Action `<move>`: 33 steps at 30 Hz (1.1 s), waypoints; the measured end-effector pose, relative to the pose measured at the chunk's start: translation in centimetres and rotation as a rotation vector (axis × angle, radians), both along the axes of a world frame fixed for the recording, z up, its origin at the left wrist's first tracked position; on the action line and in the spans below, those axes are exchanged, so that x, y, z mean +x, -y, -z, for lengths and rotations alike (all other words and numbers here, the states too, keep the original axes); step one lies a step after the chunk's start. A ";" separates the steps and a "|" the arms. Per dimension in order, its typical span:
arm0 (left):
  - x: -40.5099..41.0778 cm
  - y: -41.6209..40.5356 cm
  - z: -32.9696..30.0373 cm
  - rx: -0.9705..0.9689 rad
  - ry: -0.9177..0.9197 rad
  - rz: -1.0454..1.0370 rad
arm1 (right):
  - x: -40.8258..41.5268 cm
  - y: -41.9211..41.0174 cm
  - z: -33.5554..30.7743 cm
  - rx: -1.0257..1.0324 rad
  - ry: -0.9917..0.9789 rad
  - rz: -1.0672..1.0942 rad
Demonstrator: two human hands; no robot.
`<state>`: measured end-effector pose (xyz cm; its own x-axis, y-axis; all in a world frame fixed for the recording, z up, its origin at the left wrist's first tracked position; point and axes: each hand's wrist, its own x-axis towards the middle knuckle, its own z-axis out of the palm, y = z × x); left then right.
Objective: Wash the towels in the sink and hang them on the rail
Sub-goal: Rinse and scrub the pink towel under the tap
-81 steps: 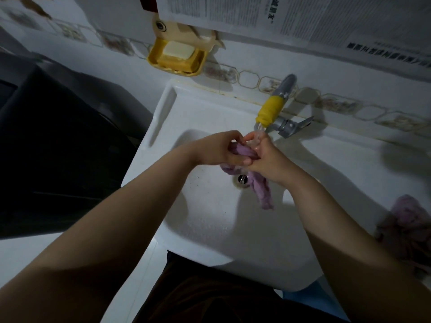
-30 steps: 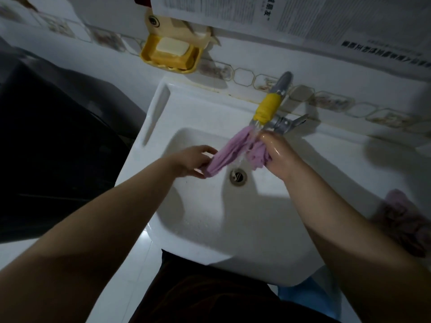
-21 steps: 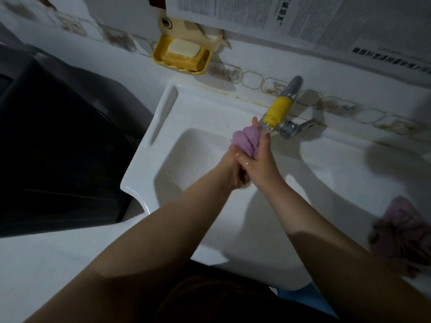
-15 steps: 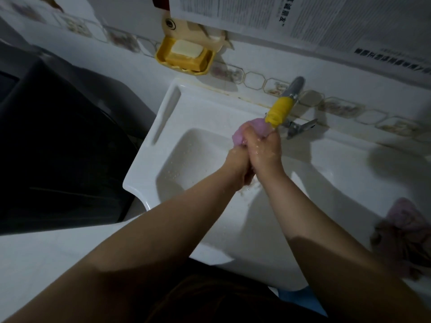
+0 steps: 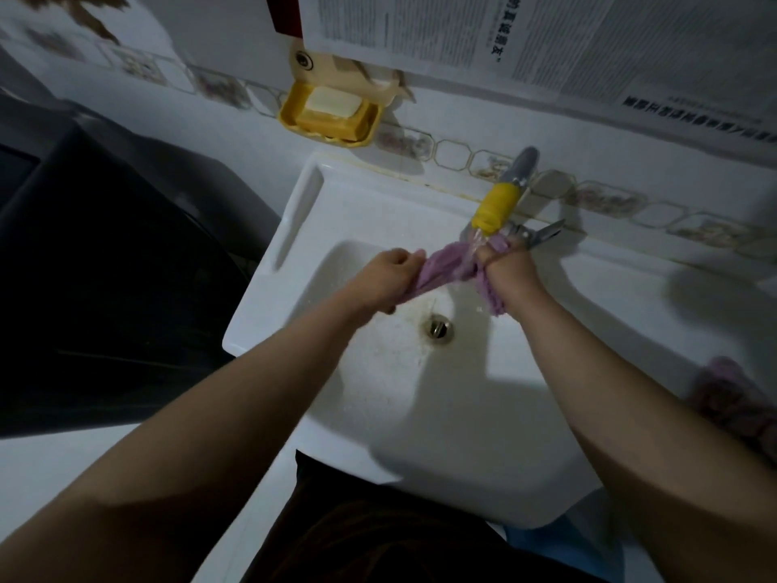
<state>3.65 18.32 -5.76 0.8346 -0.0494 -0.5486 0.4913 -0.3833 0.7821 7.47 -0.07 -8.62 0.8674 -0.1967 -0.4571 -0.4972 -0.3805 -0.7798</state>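
Observation:
A small purple towel (image 5: 445, 267) is stretched between both hands over the white sink (image 5: 378, 372), under running water from the tap with a yellow spout (image 5: 496, 206). My left hand (image 5: 384, 279) grips its left end. My right hand (image 5: 506, 267) grips the right part just below the spout, and a loose tail hangs under that hand. A second purplish towel (image 5: 731, 397) lies bunched on the sink's right ledge. No rail is in view.
The drain (image 5: 439, 329) sits in the basin below the hands. A yellow soap dish (image 5: 328, 113) with a bar hangs on the tiled wall at upper left. Newspaper sheets (image 5: 504, 35) cover the wall above. A dark bulky object (image 5: 105, 267) stands left of the sink.
The hands, pressed together around the bunched towel half a second ago, have moved apart and the towel is now pulled out between them under the water.

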 end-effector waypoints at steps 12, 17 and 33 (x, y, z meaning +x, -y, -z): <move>4.5 -5.2 2.3 0.524 0.208 0.322 | -3.6 1.1 -3.7 -0.677 0.064 -1.125; 2.8 -1.0 3.8 -0.035 -0.030 0.299 | -3.1 -1.4 -5.2 -0.046 0.063 -0.708; -0.4 5.6 0.0 -1.050 -0.441 -0.506 | -3.8 -3.6 -4.0 0.071 0.331 -0.257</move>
